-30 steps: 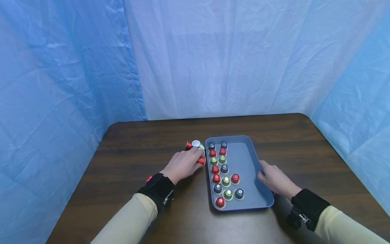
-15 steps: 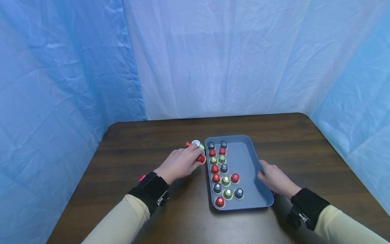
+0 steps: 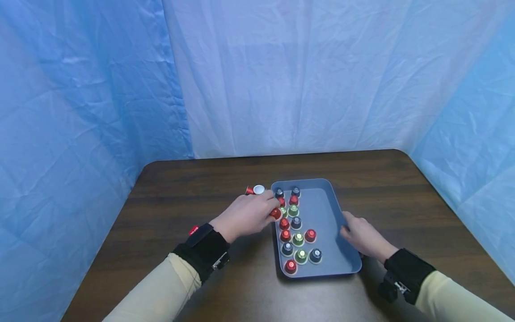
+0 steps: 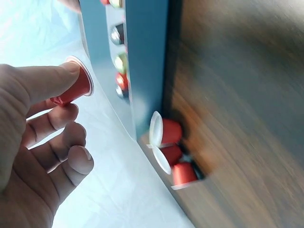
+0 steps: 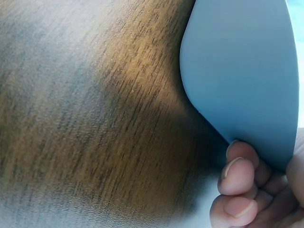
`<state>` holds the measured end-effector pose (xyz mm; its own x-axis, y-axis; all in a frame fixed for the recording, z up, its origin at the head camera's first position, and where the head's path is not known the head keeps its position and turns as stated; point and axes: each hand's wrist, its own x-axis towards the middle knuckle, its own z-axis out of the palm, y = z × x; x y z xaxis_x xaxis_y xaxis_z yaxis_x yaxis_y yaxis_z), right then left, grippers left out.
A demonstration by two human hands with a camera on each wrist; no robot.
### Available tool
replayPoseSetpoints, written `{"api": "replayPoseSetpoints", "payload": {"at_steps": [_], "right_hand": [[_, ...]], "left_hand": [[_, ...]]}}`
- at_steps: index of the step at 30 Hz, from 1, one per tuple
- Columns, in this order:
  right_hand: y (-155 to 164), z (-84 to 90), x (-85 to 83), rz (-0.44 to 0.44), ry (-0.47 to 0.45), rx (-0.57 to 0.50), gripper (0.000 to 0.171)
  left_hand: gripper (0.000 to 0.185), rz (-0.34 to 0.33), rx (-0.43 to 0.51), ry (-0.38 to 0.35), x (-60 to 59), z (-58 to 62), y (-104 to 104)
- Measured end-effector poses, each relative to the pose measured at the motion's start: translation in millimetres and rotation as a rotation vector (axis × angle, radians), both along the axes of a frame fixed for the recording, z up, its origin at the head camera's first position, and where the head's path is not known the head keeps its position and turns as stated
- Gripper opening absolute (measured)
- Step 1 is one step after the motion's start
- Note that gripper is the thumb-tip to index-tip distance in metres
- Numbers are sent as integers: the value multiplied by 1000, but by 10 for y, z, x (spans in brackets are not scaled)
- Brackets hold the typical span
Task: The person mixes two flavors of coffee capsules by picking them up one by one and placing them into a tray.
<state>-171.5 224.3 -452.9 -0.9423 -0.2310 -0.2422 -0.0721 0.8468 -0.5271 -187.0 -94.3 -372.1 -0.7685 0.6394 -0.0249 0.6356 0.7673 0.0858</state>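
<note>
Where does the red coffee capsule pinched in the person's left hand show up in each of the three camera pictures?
Head view: the red capsule sits at the left hand's fingertips, over the tray's left rim.
Left wrist view: the capsule is at upper left, pinched between thumb and fingers.
Right wrist view: not in it; only the right hand on the tray.
Shared landmark: the blue tray.

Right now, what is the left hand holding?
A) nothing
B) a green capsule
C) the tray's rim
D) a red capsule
D: the left hand pinches a red capsule between thumb and fingers at the tray's left edge, as the left wrist view shows, while the right hand grips the tray's right rim.
</note>
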Motion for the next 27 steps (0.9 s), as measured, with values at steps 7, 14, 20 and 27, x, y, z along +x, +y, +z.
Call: {"api": "replayPoseSetpoints", "payload": {"at_steps": [7,14,20,27], "right_hand": [[-3,2,-2,-11,-17,0,54],[-8,5,4,-11,-17,4,55],[-13,7,6,-10,-14,4,54],[-4,7,3,0,-6,1,53]], "left_hand": [[39,-116,-9,3,114,45,224],[32,-216,-54,13,195,32,397],[37,-309,-62,1,279,-38,497],[39,-423,-76,-85,370,-128,590]]}}
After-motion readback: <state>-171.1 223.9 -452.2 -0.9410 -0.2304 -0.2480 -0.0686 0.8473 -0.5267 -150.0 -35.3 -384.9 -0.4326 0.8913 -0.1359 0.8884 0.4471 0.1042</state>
